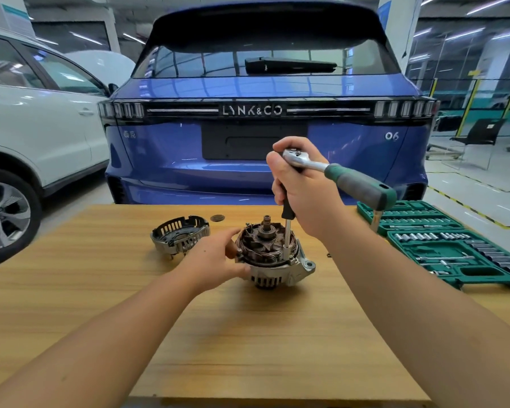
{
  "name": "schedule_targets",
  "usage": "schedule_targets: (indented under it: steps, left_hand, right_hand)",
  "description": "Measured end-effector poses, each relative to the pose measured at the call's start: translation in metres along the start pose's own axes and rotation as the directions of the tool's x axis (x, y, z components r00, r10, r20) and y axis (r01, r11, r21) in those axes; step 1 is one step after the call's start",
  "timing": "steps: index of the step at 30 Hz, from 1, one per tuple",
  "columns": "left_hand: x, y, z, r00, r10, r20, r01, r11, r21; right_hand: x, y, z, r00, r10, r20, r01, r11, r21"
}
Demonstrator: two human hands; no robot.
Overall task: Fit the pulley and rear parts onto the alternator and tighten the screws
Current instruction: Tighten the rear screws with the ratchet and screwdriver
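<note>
1. I am steadying the alternator [274, 257] at the centre of the frame on the wooden table [189, 334], with its open end and bare shaft facing up.
2. My left hand [218, 257] is coming in from the lower left, fingers loosely spread and pressing the left side of the housing; nothing is curled inside them.
3. My right hand [304, 189] is sitting directly above the alternator, fingers wrapped round the dark grip of the extension bar [287, 231], with the ratchet [336, 175] at its top.
4. The bar is standing nearly upright, its long axis running straight down from my fist to a screw on the right rim of the housing; whether the socket is fully seated I cannot tell.
5. The ratchet's green handle is pointing off to the right, so I judge the coming swing must stay level while the bar keeps vertical.
6. The rear cover [180, 235] is lying just left of the alternator, not yet fitted; my left hand is nearer to it.
7. The socket set [454, 245] is lying open at the right edge.
</note>
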State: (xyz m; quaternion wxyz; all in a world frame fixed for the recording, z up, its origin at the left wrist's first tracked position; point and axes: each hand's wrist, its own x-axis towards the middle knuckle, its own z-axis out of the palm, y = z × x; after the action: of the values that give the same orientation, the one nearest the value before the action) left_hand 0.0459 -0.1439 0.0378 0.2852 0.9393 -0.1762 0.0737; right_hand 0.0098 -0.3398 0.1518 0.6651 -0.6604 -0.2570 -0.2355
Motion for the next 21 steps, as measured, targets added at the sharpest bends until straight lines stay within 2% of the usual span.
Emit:
schedule_targets:
  steps: [2, 3, 8, 10, 16, 21]
  left_hand:
    - [-0.002, 0.001, 0.002, 0.999, -0.045, 0.000, 0.045, 0.993, -0.105]
    - [-0.004, 0.003, 0.004, 0.999, -0.036, 0.005, 0.037, 0.994, -0.101]
    - [-0.006, 0.010, 0.018, 0.998, 0.038, -0.049, -0.029, 0.986, 0.164]
    - [-0.005, 0.011, 0.027, 0.998, 0.054, -0.038, -0.048, 0.990, 0.135]
    - [-0.010, 0.017, 0.049, 0.985, -0.011, -0.172, 0.004, 0.999, -0.038]
    - [-0.011, 0.020, 0.052, 0.985, -0.040, -0.168, 0.028, 0.997, -0.075]
  right_hand:
    - [0.000, -0.001, 0.000, 1.000, 0.009, -0.003, -0.009, 1.000, 0.001]
    - [0.000, -0.001, 0.001, 1.000, 0.013, -0.005, -0.013, 1.000, 0.006]
    - [-0.002, -0.001, 0.001, 1.000, 0.009, -0.029, -0.008, 1.000, 0.009]
    - [-0.003, -0.002, 0.002, 0.999, 0.004, -0.043, -0.004, 1.000, 0.003]
    - [-0.004, -0.003, 0.003, 0.996, 0.002, -0.088, -0.002, 1.000, 0.000]
    - [-0.002, 0.000, 0.004, 0.996, 0.011, -0.090, -0.012, 1.000, -0.007]
